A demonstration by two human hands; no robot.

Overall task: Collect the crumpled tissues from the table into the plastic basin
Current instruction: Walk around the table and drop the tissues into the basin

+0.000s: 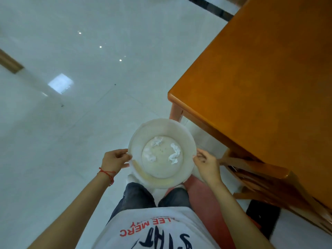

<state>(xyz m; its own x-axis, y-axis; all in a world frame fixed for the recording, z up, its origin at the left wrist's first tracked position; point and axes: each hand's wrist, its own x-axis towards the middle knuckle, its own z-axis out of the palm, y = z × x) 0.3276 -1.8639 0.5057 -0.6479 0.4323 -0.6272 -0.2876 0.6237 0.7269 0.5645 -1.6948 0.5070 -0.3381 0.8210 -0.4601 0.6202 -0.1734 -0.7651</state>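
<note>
Your left hand and right hand each grip the rim of the plastic basin on opposite sides, fingers curled over its edge; three crumpled tissues lie on the basin's floor, between your hands; the table stands beyond the basin and to its right, nearer your right hand; its visible top shows no tissue, so the collecting looks done.
</note>
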